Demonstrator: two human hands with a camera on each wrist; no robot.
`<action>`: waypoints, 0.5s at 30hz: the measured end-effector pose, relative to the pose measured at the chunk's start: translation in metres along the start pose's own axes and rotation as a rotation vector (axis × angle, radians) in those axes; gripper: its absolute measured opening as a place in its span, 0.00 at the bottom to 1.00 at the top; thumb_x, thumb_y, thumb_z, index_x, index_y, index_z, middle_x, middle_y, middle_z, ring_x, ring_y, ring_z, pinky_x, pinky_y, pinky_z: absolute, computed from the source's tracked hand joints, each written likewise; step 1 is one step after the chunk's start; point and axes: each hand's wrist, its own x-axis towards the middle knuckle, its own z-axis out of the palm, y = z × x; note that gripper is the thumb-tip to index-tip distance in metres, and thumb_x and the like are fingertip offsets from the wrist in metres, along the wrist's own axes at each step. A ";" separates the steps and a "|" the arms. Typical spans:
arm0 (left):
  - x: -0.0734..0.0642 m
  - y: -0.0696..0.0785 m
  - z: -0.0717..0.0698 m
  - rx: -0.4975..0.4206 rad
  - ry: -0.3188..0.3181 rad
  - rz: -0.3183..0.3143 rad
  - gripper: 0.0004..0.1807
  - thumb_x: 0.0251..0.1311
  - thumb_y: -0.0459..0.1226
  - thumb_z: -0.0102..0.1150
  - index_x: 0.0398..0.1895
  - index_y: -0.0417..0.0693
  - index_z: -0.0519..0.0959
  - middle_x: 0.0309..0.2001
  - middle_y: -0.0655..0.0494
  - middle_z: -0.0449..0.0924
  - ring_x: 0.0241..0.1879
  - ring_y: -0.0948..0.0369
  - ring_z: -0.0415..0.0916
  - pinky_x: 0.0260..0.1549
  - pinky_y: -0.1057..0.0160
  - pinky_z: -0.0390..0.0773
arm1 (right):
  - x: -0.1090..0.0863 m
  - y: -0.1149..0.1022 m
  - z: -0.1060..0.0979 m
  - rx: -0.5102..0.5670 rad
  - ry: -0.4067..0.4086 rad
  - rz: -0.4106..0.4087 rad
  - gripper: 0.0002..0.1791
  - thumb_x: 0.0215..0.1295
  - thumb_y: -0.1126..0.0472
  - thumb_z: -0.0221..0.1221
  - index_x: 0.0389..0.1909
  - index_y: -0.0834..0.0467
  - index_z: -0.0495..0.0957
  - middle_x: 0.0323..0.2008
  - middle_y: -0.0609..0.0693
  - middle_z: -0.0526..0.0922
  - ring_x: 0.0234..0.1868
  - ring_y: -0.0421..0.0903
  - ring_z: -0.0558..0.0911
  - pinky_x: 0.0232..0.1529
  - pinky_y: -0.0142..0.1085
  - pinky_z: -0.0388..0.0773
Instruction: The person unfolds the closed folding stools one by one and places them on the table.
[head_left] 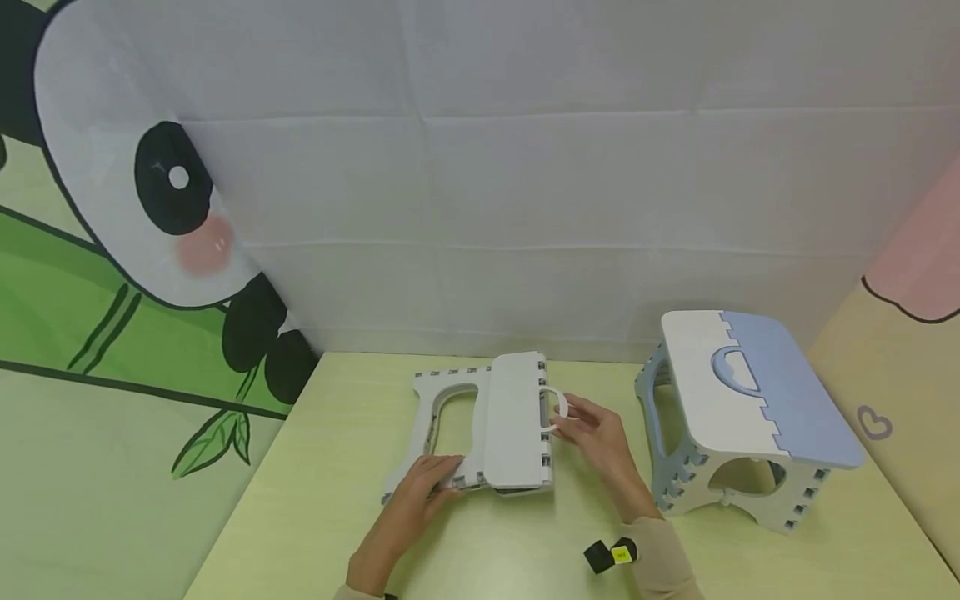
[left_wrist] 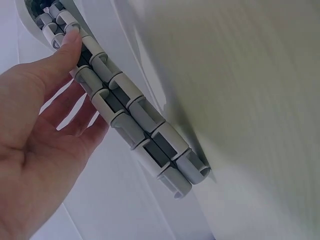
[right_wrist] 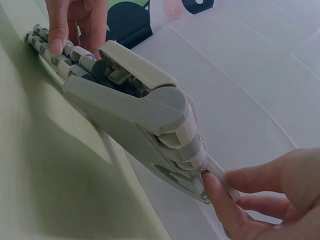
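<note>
A white folding stool [head_left: 513, 425], folded flat, is on the table with its leg frame to the left and its top panel to the right. My left hand [head_left: 412, 500] grips its near edge; in the left wrist view the thumb presses on the hinged edge [left_wrist: 142, 120] and the fingers lie behind. At the other end, my right hand [head_left: 597, 433] pinches the small curved handle [head_left: 558, 408] between thumb and fingers. Seen from the right wrist, the stool's folded panels [right_wrist: 135, 115] are tilted above the table, with a narrow gap between them.
A second stool [head_left: 723, 392], white and blue, stands unfolded at the table's right side. The pale yellow table [head_left: 517, 550] meets a white cloth backdrop [head_left: 480, 208] with a panda print at left. A small black object with a yellow label [head_left: 621, 554] shows by the right sleeve.
</note>
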 end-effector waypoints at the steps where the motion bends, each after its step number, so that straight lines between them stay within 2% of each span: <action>1: 0.000 0.000 0.000 -0.001 -0.002 -0.002 0.29 0.51 0.28 0.75 0.60 0.35 0.80 0.54 0.48 0.83 0.53 0.52 0.78 0.50 0.53 0.83 | 0.000 -0.001 0.000 -0.004 0.000 -0.001 0.28 0.68 0.70 0.65 0.69 0.66 0.72 0.59 0.68 0.79 0.49 0.49 0.87 0.47 0.33 0.85; 10: 0.001 0.005 0.004 -0.038 0.019 0.013 0.30 0.51 0.28 0.75 0.60 0.35 0.80 0.54 0.47 0.83 0.52 0.52 0.78 0.48 0.55 0.84 | -0.004 -0.013 -0.005 0.001 -0.006 -0.008 0.28 0.70 0.70 0.64 0.69 0.66 0.71 0.60 0.69 0.78 0.51 0.52 0.86 0.48 0.33 0.84; 15: 0.001 0.008 0.003 -0.039 0.020 0.016 0.30 0.51 0.28 0.74 0.60 0.35 0.80 0.54 0.47 0.83 0.53 0.52 0.78 0.49 0.54 0.83 | -0.006 -0.017 -0.007 0.006 -0.007 -0.016 0.28 0.70 0.69 0.64 0.69 0.67 0.71 0.60 0.70 0.78 0.49 0.49 0.86 0.47 0.33 0.84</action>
